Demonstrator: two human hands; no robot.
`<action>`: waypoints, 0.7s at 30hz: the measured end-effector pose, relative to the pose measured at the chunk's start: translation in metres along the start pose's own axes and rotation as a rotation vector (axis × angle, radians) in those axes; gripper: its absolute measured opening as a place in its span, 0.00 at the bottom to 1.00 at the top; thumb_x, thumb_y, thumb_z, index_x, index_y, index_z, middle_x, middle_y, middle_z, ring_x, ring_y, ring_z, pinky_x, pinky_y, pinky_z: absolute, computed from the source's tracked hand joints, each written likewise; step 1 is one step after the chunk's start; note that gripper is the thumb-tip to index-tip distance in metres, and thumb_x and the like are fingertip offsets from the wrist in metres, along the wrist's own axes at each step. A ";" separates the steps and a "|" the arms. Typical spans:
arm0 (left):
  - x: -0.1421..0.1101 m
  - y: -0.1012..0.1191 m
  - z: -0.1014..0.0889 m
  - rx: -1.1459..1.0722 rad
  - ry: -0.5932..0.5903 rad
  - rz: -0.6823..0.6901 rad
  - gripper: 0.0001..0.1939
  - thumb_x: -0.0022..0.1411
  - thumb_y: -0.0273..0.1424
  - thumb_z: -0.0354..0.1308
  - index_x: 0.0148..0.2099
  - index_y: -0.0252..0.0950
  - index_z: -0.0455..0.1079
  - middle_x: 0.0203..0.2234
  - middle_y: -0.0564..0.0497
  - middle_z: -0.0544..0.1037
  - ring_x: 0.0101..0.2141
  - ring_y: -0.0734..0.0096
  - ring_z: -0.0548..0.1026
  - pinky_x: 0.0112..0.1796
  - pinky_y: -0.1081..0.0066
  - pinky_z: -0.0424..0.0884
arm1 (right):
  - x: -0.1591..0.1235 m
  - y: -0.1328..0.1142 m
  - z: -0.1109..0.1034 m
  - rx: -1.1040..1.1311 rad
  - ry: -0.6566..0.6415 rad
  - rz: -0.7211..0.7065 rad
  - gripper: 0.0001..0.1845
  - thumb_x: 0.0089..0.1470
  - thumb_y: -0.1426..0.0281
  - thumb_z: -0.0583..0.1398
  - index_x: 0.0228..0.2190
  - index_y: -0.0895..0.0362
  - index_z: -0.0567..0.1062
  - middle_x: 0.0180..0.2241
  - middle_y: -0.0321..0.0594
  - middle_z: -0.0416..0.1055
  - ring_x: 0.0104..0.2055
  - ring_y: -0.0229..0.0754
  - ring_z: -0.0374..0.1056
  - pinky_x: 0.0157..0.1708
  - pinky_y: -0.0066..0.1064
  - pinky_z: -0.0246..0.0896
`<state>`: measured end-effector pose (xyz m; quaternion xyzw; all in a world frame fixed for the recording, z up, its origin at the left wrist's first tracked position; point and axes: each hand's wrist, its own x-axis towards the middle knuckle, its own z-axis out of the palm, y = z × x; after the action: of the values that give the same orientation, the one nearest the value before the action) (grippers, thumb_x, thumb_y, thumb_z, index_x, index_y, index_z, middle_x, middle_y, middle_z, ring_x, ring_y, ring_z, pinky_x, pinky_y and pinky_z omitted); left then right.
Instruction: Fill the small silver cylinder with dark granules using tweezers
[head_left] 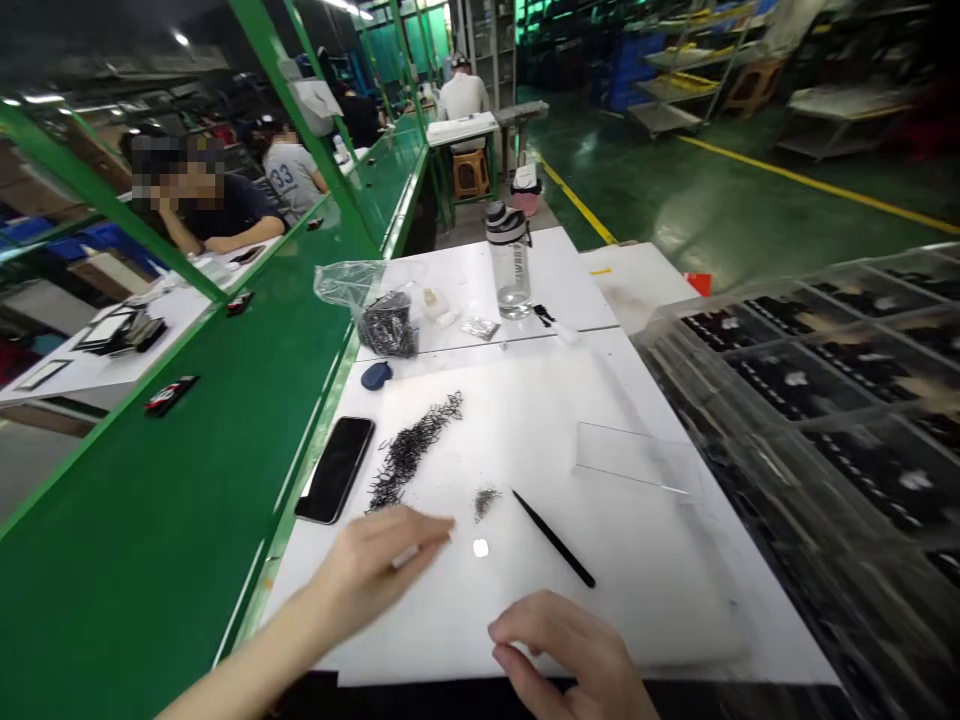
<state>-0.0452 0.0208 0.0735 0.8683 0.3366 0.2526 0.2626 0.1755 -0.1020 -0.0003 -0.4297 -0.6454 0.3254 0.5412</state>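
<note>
My left hand (379, 565) lies over the white work mat (637, 560), fingers held together and stretched toward a tiny pale piece (481, 547); a small light object seems pinched under the fingertips. My right hand (566, 650) rests curled at the mat's near edge, fingers bent, nothing visible in it. Black tweezers (553, 537) lie between the hands and beyond. A long heap of small black parts (412, 450) and a tiny second heap (485, 500) lie just past my left hand.
A black phone (336, 468) lies at the mat's left edge beside the green conveyor (187, 500). A plastic bag of black parts (384, 315), a water bottle (510, 262) and clear trays (825, 400) at right surround the mat. Other people sit across the conveyor.
</note>
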 end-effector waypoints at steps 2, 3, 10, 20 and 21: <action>0.021 -0.026 -0.009 0.154 0.052 -0.025 0.07 0.69 0.31 0.61 0.46 0.41 0.81 0.40 0.48 0.86 0.40 0.65 0.84 0.46 0.68 0.81 | -0.020 0.002 -0.011 -0.046 0.062 0.057 0.10 0.60 0.75 0.61 0.41 0.48 0.74 0.29 0.33 0.77 0.28 0.37 0.73 0.29 0.28 0.70; 0.032 -0.040 -0.012 0.225 0.068 -0.043 0.08 0.69 0.33 0.62 0.46 0.39 0.80 0.40 0.46 0.85 0.41 0.64 0.83 0.48 0.63 0.80 | -0.031 0.003 -0.016 -0.070 0.097 0.087 0.10 0.61 0.75 0.60 0.41 0.48 0.74 0.28 0.32 0.77 0.27 0.37 0.72 0.28 0.27 0.70; 0.082 -0.084 -0.006 0.500 0.055 -0.134 0.15 0.71 0.42 0.60 0.49 0.35 0.75 0.44 0.46 0.80 0.44 0.63 0.79 0.49 0.57 0.78 | -0.116 0.011 -0.054 -0.220 0.346 0.295 0.13 0.62 0.72 0.61 0.46 0.45 0.77 0.32 0.32 0.82 0.28 0.38 0.79 0.28 0.21 0.75; 0.123 -0.058 -0.002 0.499 0.006 -0.308 0.13 0.67 0.38 0.65 0.44 0.32 0.75 0.34 0.51 0.78 0.37 0.67 0.77 0.43 0.62 0.77 | -0.215 0.003 -0.058 -0.262 0.505 0.577 0.18 0.67 0.64 0.59 0.55 0.56 0.75 0.35 0.39 0.80 0.31 0.37 0.74 0.36 0.33 0.75; 0.126 -0.051 0.001 0.472 0.027 -0.321 0.12 0.66 0.37 0.66 0.43 0.32 0.75 0.33 0.52 0.77 0.35 0.69 0.76 0.40 0.64 0.76 | -0.228 0.001 -0.054 -0.243 0.520 0.589 0.18 0.68 0.63 0.58 0.55 0.56 0.75 0.36 0.39 0.79 0.32 0.36 0.74 0.37 0.34 0.75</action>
<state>0.0135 0.1432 0.0738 0.8377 0.5225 0.1339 0.0853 0.2389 -0.3106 -0.0862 -0.7249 -0.3703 0.2684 0.5152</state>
